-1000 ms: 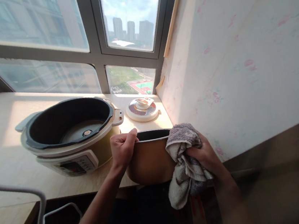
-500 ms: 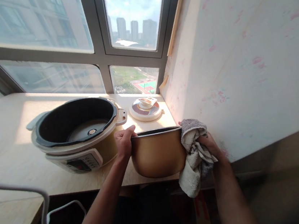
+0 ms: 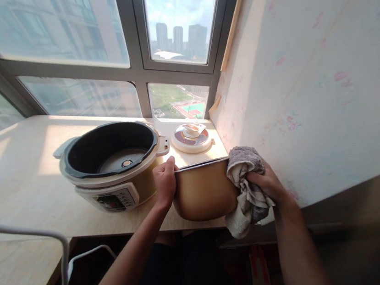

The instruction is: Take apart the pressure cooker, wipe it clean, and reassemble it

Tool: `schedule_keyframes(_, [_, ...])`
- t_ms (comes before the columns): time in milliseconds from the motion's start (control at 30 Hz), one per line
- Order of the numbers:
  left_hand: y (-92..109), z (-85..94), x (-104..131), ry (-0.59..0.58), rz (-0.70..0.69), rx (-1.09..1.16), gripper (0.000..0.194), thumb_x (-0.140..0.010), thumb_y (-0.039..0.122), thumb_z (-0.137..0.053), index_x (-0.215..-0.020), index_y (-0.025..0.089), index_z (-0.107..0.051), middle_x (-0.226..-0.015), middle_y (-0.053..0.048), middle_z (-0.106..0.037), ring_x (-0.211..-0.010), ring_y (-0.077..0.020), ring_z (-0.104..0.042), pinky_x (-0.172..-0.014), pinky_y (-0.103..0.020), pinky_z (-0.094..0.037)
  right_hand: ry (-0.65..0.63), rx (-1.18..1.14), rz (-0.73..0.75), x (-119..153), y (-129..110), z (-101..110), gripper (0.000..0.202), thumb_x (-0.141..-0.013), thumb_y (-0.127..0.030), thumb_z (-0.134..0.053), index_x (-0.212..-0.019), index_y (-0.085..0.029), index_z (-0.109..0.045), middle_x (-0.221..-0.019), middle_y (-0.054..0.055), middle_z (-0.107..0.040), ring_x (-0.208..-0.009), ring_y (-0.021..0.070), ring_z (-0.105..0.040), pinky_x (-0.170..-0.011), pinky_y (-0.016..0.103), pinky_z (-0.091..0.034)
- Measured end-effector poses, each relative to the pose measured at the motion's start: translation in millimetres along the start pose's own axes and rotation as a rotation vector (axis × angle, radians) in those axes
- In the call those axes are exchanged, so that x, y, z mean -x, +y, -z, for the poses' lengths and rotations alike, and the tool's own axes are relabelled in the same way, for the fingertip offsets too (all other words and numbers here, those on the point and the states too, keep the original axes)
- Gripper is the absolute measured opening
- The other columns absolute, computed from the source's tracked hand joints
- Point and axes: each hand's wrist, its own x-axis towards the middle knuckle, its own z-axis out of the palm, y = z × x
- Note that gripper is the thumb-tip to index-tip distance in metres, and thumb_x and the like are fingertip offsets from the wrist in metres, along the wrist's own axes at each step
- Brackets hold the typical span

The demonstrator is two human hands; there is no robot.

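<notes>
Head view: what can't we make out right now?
All in the head view:
- Most of the inside of the pot: hidden by its own near side.
- Most fingers of the right hand: covered by the towel.
- Labels on the panel of the cooker: too small to read.
- Where the white cord comes from: cut off by the left edge.

Two hands (image 3: pixel 165 182) (image 3: pixel 270 182), one pot (image 3: pixel 205 192), one cloth (image 3: pixel 240 171), one cooker (image 3: pixel 146 182), one lid (image 3: pixel 193 143) show.

The desk (image 3: pixel 40 193) has a pale, faintly veined surface, partly sunlit. An uncovered cooker body (image 3: pixel 117 175) stands upright on it, control panel (image 3: pixel 111 201) facing the front edge. A round lid (image 3: pixel 192 142) lies flat, handle (image 3: pixel 192 130) uppermost, near the far right corner.
</notes>
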Motion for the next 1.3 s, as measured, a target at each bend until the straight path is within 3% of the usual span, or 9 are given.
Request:
schedule_keyframes(100, [2,1.3,10,0.042,-0.129,-0.102,0.051,-0.091,0.044,-0.05,-0.046,0.02,-0.051,-0.044,0.001,-0.048,-0.045,-0.0121,-0.043,-0.053,-0.029,-0.034,-0.001,0.027,0.016,1,-8,-3,0.049,-0.061,-0.027,-0.069,-0.11,-0.022,-0.067,-0.107,0.005,-0.075,-0.1,0.0264,-0.07,-0.091,0.036,-0.054])
schedule_keyframes(200, [12,1.9,22,0.015,-0.408,-0.32,0.05,-0.098,0.039,-0.044,-0.053,0.02,-0.057,-0.05,-0.001,-0.056,-0.052,-0.0144,-0.051,-0.062,-0.031,-0.036,0.004,0.033,0.007,4,-16,-8,0.049,-0.061,-0.027,-0.069,-0.109,-0.022,-0.067,-0.105,0.005,-0.075,-0.098,0.026,-0.07,-0.088,0.035,-0.055])
schedule_keyframes(300, [32,-2.0,35,-0.137,-0.721,-0.598,0.043,-0.1,0.035,-0.043,-0.067,0.019,-0.065,-0.062,-0.004,-0.064,-0.064,-0.0175,-0.056,-0.069,-0.032,-0.035,0.046,0.049,-0.001,12,-26,-17,0.049,-0.061,-0.029,-0.07,-0.109,-0.021,-0.067,-0.103,0.005,-0.075,-0.096,0.0261,-0.07,-0.085,0.035,-0.056])
schedule_keyframes(400, [54,-9.7,43,-0.283,-0.819,-0.804,0.039,-0.1,0.036,-0.045,-0.075,0.019,-0.069,-0.068,-0.006,-0.067,-0.065,-0.0185,-0.057,-0.067,-0.033,-0.032,0.087,0.122,-0.004,28,-40,-29,0.048,-0.063,-0.029,-0.069,-0.11,-0.022,-0.066,-0.102,0.004,-0.074,-0.094,0.0256,-0.069,-0.084,0.035,-0.055])
schedule_keyframes(567, [67,-18.9,43,-0.367,-0.686,-0.884,0.042,-0.097,0.036,-0.05,-0.063,0.02,-0.068,-0.057,-0.005,-0.064,-0.054,-0.0169,-0.05,-0.06,-0.033,-0.023,0.174,0.265,-0.032,59,-59,-50,0.046,-0.065,-0.033,-0.07,-0.111,-0.024,-0.065,-0.098,0.004,-0.072,-0.09,0.0259,-0.067,-0.081,0.036,-0.056])
schedule_keyframes(800, [53,-15.0,32,-0.209,-0.415,-0.615,0.057,-0.09,0.04,-0.051,-0.038,0.017,-0.045,-0.04,0.002,-0.033,-0.044,-0.0094,-0.03,-0.055,-0.029,-0.017,0.198,0.297,0.132,69,-56,-61,0.053,-0.07,-0.029,-0.068,-0.123,-0.023,-0.062,-0.123,0.008,-0.065,-0.118,0.0289,-0.06,-0.106,0.042,-0.046])
schedule_keyframes(1000, [39,-1.3,25,-0.148,-0.227,-0.284,0.057,-0.083,0.039,-0.055,-0.039,0.019,-0.024,-0.046,0.003,-0.018,-0.045,-0.0076,-0.02,-0.05,-0.027,-0.015,0.249,0.257,0.103,52,-38,-37,0.05,-0.069,-0.025,-0.066,-0.119,-0.022,-0.066,-0.118,0.007,-0.07,-0.111,0.0276,-0.063,-0.104,0.041,-0.047])
schedule_keyframes(1167, [28,8.4,22,-0.095,-0.092,-0.104,0.056,-0.077,0.041,-0.06,-0.039,0.02,-0.026,-0.045,0.003,-0.02,-0.045,-0.0073,-0.02,-0.046,-0.027,-0.014,0.21,0.144,-0.084,33,-25,-12,0.035,-0.062,-0.031,-0.066,-0.095,-0.021,-0.073,-0.088,0.004,-0.075,-0.085,0.0267,-0.068,-0.08,0.037,-0.056])
schedule_keyframes(1300, [19,14.0,23,-0.023,0.008,-0.018,0.053,-0.073,0.042,-0.063,-0.037,0.019,-0.032,-0.042,0.004,-0.023,-0.043,-0.0065,-0.02,-0.043,-0.025,-0.014,0.191,0.112,-0.094,22,-14,1,0.033,-0.062,-0.037,-0.069,-0.09,-0.021,-0.074,-0.085,0.003,-0.076,-0.086,0.0269,-0.069,-0.077,0.035,-0.056])
